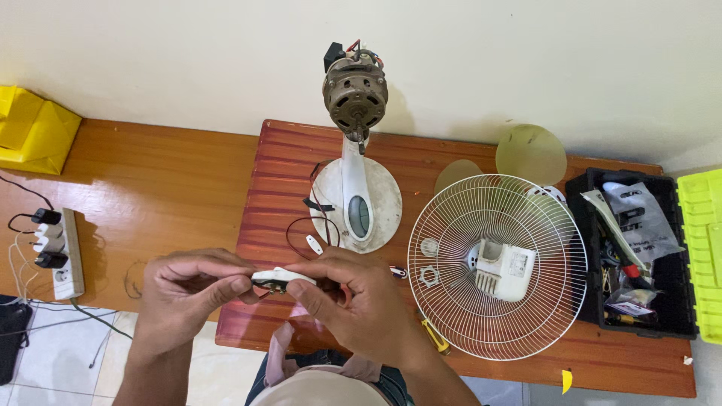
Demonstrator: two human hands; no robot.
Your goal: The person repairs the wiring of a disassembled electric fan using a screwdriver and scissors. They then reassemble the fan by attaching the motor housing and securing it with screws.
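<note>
Both my hands hold one small white plastic part [280,278] with dark wires hanging from it, just above the near edge of the red low table [263,225]. My left hand [186,293] pinches its left end and my right hand [352,304] grips its right end. Behind it stands a stripped fan: a white round base [387,203], a white neck and a bare brown motor [355,94] on top. Thin red and black wires [301,225] run from the base toward my hands.
A white wire fan guard [451,301] lies at the right with a white rear housing [505,271] on it. A black toolbox [635,252] with a yellow-green lid stands far right. A power strip [64,256] lies at left, a yellow bag [30,128] behind it.
</note>
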